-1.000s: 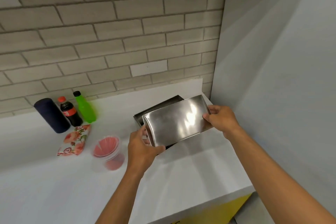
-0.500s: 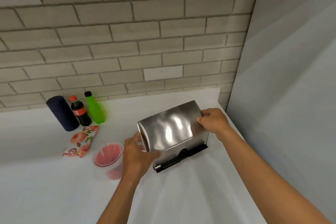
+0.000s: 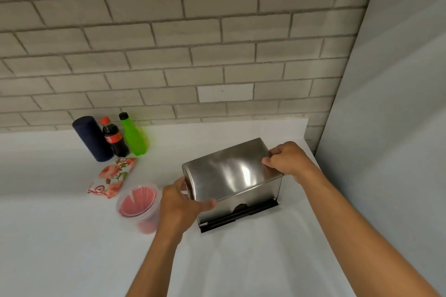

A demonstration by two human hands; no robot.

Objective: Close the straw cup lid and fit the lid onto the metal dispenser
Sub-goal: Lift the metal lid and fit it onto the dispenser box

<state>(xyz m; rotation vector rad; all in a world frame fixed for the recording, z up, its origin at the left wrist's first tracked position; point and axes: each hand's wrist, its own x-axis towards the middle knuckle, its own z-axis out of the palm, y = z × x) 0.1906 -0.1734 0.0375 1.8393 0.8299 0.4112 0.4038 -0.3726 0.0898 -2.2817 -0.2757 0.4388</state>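
Note:
A shiny curved metal lid [image 3: 229,171] rests on top of the metal dispenser [image 3: 243,207], which stands on the white counter with a black tray along its front base. My left hand [image 3: 179,202] grips the lid's front left corner. My right hand [image 3: 287,160] pinches its right edge. A clear plastic cup [image 3: 138,202] filled with red straws stands just left of my left hand, with a clear lid over its top.
A dark blue cylinder [image 3: 93,138], a cola bottle [image 3: 113,137] and a green bottle [image 3: 134,136] stand by the brick wall. A floral packet [image 3: 112,177] lies in front of them. A grey panel [image 3: 386,128] rises right of the dispenser.
Both hands brought the metal lid down from a tilted position above the open dispenser until it sat flat on top. The view shifted slightly.

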